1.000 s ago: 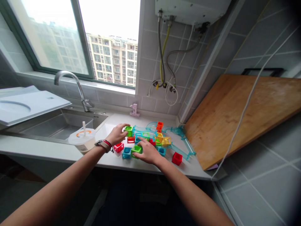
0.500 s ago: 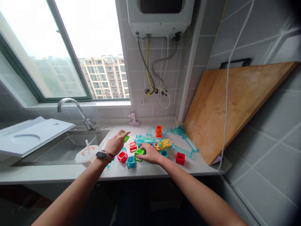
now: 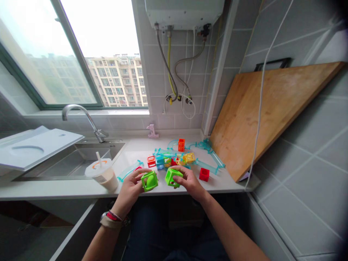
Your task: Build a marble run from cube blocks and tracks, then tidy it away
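Now drawn to the table's [image 3: 223, 186] edge, left hand [image 3: 131, 186] and right hand [image 3: 190, 183] each pinch a green cube [image 3: 149, 181], free to turn.

On the bench [image 3: 67, 190], a red block [image 3: 138, 168] is partly hidden by the left grip [image 3: 132, 187]. Near the bench's front edge, the right grip [image 3: 189, 181] conceals part of a green block [image 3: 170, 175]. Above the bench, the heater [image 3: 185, 14] is cut off at the top.
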The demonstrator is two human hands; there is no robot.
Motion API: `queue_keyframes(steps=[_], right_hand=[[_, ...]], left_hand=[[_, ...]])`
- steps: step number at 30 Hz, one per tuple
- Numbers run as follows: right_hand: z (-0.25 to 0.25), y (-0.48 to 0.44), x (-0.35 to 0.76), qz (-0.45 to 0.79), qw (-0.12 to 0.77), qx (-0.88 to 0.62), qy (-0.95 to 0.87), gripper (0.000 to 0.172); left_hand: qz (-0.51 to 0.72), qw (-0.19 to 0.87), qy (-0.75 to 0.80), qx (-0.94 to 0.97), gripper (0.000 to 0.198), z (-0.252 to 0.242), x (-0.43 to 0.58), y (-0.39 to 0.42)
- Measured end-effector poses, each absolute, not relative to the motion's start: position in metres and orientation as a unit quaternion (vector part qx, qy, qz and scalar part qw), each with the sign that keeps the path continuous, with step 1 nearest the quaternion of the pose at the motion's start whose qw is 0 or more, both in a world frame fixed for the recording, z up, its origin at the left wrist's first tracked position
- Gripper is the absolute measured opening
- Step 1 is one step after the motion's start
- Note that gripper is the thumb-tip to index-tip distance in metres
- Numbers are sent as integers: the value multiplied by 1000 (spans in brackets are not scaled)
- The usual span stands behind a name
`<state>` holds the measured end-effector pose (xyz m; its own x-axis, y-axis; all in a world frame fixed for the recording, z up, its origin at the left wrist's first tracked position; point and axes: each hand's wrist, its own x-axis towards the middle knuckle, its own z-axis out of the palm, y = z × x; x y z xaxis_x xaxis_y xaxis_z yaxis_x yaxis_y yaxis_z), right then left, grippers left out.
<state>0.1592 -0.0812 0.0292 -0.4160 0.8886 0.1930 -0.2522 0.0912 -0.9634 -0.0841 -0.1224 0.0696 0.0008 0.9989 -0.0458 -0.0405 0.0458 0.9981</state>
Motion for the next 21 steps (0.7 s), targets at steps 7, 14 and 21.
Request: queue_keyframes(steps=[7,14,21], right_hand=[[18,-158,194,628,489,-336,-503,39],[26,-182,203,578,478,-396,-529,39],[35,-191,214,477,471,-394,-629,58]], left_hand=[[448,614,470,447,41,49,-36,-171],[438,619,433,487,35,42,-25,-183],[426,702,429,378,41,42,-26,-195]])
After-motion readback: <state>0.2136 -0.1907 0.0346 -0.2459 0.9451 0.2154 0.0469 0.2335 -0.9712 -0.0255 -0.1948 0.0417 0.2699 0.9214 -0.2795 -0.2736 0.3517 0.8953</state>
